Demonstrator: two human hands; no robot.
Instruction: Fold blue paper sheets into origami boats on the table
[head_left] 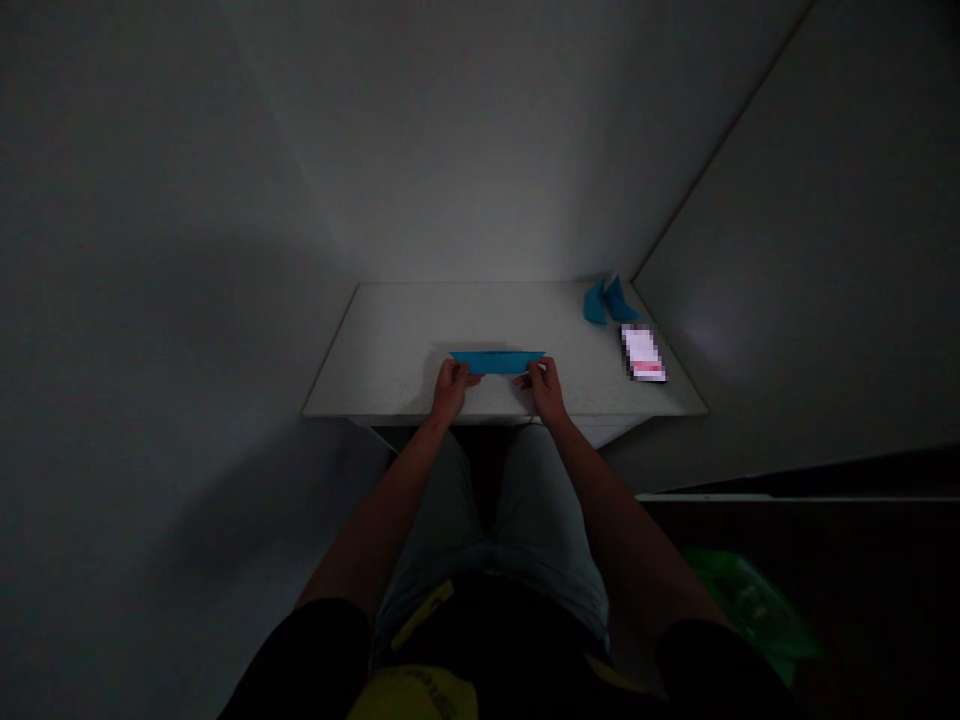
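Note:
A long, narrow piece of folded blue paper (498,362) is held level above the front part of the white table (390,340). Its top edge is wider than its bottom edge. My left hand (451,388) grips the paper's left end between thumb and fingers. At the right end, my right hand (544,388) pinches the paper in the same way, with some fingers curled beneath it. The middle of the paper shows between my hands.
Two folded blue paper shapes (606,301) stand at the table's back right corner. A lit phone (643,353) lies just in front of them. Walls border the table behind and at the right. A green translucent object (750,605) is low at the right.

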